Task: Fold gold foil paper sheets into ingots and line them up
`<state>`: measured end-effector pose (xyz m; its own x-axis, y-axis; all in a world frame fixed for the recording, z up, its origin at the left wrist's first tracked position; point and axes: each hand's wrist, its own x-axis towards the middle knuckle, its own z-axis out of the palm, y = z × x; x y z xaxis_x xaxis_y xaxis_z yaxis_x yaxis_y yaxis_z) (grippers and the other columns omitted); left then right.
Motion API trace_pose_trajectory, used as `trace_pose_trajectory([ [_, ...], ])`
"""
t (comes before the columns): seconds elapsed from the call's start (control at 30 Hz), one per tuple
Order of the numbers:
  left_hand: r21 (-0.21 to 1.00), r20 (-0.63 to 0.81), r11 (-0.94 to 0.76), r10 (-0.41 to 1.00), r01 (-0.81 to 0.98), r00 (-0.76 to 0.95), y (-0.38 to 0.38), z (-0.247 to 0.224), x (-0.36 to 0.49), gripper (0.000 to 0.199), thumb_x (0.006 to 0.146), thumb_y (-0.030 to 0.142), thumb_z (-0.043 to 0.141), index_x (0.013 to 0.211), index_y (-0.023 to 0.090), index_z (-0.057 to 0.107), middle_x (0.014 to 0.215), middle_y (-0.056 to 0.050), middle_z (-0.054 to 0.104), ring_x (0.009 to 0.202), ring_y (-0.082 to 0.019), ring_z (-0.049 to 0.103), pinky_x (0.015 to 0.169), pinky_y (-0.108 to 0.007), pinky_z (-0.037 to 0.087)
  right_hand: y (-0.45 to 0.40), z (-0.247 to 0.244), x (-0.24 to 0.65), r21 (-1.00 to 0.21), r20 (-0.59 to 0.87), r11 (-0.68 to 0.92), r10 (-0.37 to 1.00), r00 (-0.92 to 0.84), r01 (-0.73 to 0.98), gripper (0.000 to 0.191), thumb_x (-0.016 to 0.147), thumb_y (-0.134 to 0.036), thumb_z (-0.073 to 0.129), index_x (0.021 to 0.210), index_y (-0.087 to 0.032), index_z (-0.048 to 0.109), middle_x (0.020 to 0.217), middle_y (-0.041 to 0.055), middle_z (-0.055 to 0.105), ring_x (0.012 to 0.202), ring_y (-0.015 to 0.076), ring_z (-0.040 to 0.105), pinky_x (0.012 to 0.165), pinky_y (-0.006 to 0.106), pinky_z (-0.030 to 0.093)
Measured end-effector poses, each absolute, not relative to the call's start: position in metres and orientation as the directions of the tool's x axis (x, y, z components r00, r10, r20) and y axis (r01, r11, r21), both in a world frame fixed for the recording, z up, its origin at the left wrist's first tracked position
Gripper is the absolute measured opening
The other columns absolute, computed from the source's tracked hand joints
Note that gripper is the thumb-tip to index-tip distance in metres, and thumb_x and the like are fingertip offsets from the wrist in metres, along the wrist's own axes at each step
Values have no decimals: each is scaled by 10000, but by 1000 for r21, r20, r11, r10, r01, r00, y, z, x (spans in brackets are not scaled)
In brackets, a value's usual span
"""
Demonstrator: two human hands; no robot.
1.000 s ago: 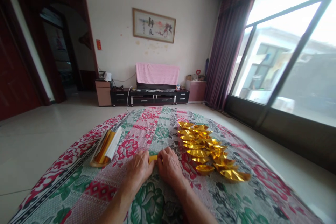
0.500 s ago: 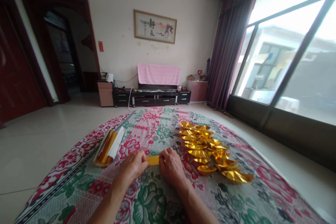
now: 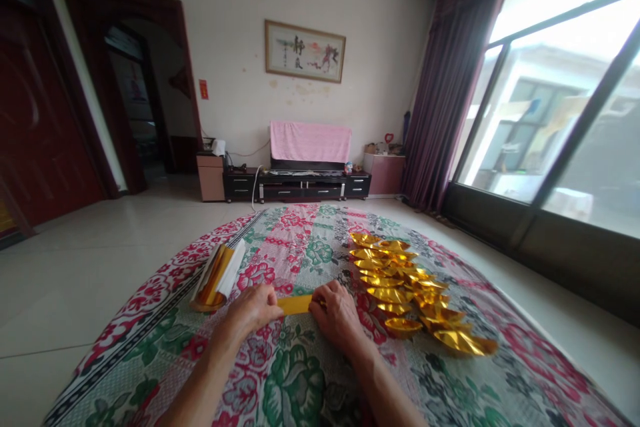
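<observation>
Large "静" on framed picture (image 3: 305,51)

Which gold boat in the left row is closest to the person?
The front one, low and to the right of the right hand. All the others in that row sit farther back, toward the pink cloth.

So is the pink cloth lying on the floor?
No, the pink cloth hangs over something dark standing on the low black cabinet.

Strip (image 3: 295,305): plain yellow. Folded pieces (image 3: 390,295): shiny gold. Cloth (image 3: 320,250) was pink, green and grey florals. Towel (image 3: 311,141) was pink.
</observation>
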<state>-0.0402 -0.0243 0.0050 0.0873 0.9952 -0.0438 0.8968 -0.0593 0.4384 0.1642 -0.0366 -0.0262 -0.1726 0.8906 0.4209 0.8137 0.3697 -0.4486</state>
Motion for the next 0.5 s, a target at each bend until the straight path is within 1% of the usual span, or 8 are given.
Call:
trace_pose_trajectory([
  [0.23, 451, -49, -77, 993, 889, 111, -23, 3, -42, 151, 603, 317, 602, 683, 205, 663, 597, 8, 637, 598, -136, 568, 520, -204, 330, -30, -21, 180, -508, 399, 470, 871, -287, 721, 150, 796, -159, 493, 845, -194, 630, 884, 45, 557, 862, 159, 506, 784, 258, 358],
  [0.4, 480, -67, -68, 991, 875, 114, -19, -1, -47, 171, 592, 253, 582, 724, 200, 678, 617, 7, 647, 591, -130, 565, 513, -199, 332, -30, -20, 183, -507, 396, 494, 861, -319, 706, 202, 804, -119, 443, 826, -187, 633, 874, 50, 559, 847, 158, 506, 787, 265, 362],
  [0.5, 481, -78, -63, 990, 875, 114, -19, -1, -48, 192, 594, 230, 573, 750, 199, 680, 608, 8, 641, 581, -128, 560, 506, -197, 333, -30, -20, 184, -512, 388, 499, 861, -329, 699, 251, 791, -66, 402, 767, -175, 627, 858, 52, 559, 832, 151, 512, 780, 258, 366],
])
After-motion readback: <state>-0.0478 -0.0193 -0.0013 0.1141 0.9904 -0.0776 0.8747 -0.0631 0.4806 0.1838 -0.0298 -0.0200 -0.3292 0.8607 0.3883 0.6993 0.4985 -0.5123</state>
